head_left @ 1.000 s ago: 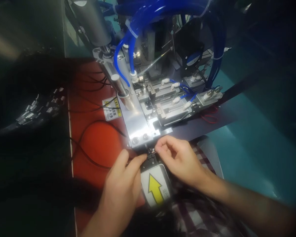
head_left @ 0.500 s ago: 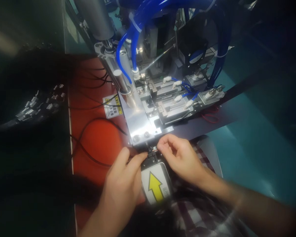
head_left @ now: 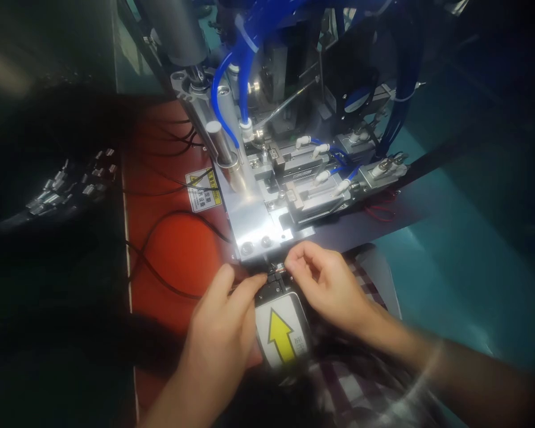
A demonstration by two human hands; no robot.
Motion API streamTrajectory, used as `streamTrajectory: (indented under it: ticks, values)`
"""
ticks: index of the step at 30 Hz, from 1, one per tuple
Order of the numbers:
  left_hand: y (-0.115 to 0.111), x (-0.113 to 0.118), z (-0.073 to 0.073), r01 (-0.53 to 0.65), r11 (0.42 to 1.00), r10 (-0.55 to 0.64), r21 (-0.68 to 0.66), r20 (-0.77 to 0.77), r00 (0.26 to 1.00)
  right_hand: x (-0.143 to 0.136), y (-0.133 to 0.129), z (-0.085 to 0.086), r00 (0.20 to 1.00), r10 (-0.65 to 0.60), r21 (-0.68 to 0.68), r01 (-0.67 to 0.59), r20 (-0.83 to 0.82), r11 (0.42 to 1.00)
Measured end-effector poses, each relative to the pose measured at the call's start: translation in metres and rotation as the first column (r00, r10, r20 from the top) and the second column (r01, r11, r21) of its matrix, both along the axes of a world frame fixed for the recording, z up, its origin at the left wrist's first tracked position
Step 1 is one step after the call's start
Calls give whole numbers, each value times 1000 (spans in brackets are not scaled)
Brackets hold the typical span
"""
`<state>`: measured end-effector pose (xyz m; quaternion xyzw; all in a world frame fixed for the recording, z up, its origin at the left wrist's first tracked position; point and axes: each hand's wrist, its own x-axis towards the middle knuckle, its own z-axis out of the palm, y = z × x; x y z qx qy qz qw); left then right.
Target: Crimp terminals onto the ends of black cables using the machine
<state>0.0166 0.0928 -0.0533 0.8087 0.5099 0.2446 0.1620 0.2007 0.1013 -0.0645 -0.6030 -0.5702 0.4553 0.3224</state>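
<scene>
Head view: the left hand [head_left: 223, 324] is half open, thumb and forefinger parted, one digit's tip at the near edge of a small black metal fixture [head_left: 274, 288] between the hands. Opposite, the right hand [head_left: 323, 279] curls, fingertips close together beside the fixture; whether they pinch anything cannot be told. A white rounded block with a yellow arrow [head_left: 279, 333] sits just right of the left palm.
</scene>
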Motion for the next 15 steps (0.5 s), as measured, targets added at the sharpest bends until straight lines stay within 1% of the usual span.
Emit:
streamTrajectory:
  ticks: [5, 8, 10, 11, 13, 14, 15]
  values:
    - [-2, -2, -2, 10, 1000, -10, -7, 0, 1000, -1, -2, -1, 1000, -7, 5, 7, -6, 1000]
    - [-2, -2, -2, 4, 1000, -4, 3, -6, 1000, -2, 0, 0, 1000, -28, -33, 27, -14, 999]
    - [-1, -2, -2, 2, 1000, -2, 13, -9, 1000, -2, 4, 2, 997, -61, -121, 56, -36, 991]
    - [-1, -2, -2, 3, 1000, -3, 17, -9, 1000, -2, 7, 3, 996, -66, -195, 52, -61, 979]
    - [0, -1, -2, 9, 1000, -9, 20, -4, 1000, 1, 13, 5, 989, -45, -368, -10, -141, 930]
    - [0, -1, -2, 12, 1000, -12, 20, -1, 1000, 3, 15, 6, 983, -23, -432, -57, -179, 900]
    - [0, -1, -1, 15, 1000, -16, 22, 5, 1000, 4, 16, 7, 981, -6, -460, -87, -196, 884]
